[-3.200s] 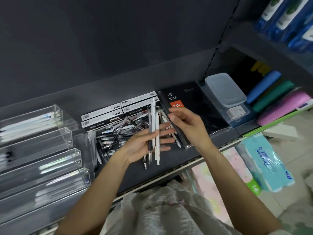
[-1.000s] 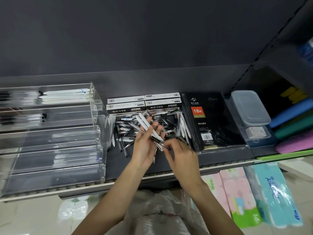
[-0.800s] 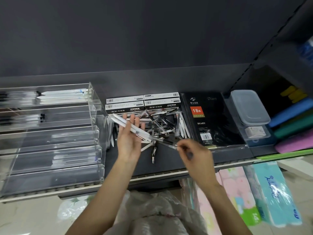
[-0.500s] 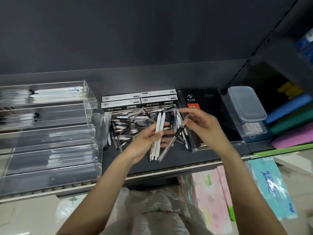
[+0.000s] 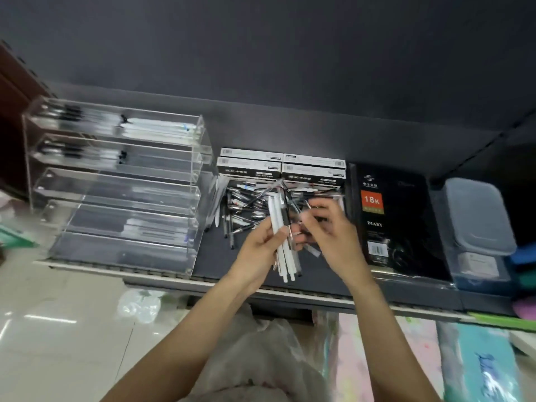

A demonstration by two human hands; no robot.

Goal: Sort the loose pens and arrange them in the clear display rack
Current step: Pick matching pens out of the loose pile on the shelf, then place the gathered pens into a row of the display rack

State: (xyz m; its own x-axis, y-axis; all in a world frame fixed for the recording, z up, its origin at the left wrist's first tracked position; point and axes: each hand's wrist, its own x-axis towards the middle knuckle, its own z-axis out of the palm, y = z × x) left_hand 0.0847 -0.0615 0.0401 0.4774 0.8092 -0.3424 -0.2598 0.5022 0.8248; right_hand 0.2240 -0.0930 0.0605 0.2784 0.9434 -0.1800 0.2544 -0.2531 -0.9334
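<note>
My left hand (image 5: pixel 262 242) grips a bundle of pens (image 5: pixel 282 242), mostly white with one dark one, held upright over the dark shelf. My right hand (image 5: pixel 330 230) is right beside the bundle with fingers curled near the dark pen; blur hides whether it pinches anything. A heap of loose pens (image 5: pixel 246 204) lies on the shelf behind my hands. The clear display rack (image 5: pixel 116 187) stands at the left with stepped tiers; white and dark pens lie in its upper tiers.
Several black-and-white pen boxes (image 5: pixel 281 166) sit behind the heap. A black diary pack (image 5: pixel 391 221) lies to the right, then a lidded plastic box (image 5: pixel 475 221). The shelf's front edge (image 5: pixel 174 281) runs below. Packaged tissue is stacked below at the right.
The view has swung left, showing more of the rack. My right hand has come down from over the heap to the bundle in my left hand, which now holds the dark pen too.
</note>
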